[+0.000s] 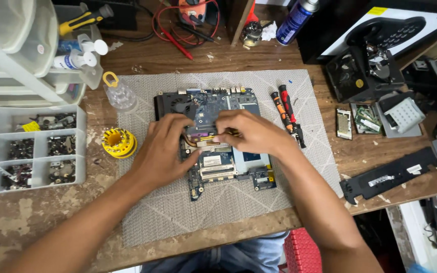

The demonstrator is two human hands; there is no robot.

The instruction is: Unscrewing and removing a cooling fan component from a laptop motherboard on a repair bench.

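A blue laptop motherboard point(238, 169) lies on a grey woven mat point(218, 207) in the middle of a wooden bench. A black fan point(175, 103) sits at the board's far left corner, and a copper heat pipe point(206, 143) runs across its middle. My left hand point(164, 151) rests on the board's left half, fingers curled over the heat pipe. My right hand point(251, 132) comes from the right, its fingertips pinching the heat pipe assembly near the board's centre. Both hands meet there and hide that part of the board.
Two orange and red screwdrivers point(285, 112) lie right of the board. A yellow round holder point(119, 142) and clear bottle point(119, 94) sit left. A compartment tray of screws point(29, 150) is far left, and a black bracket point(390, 175) plus loose parts are on the right.
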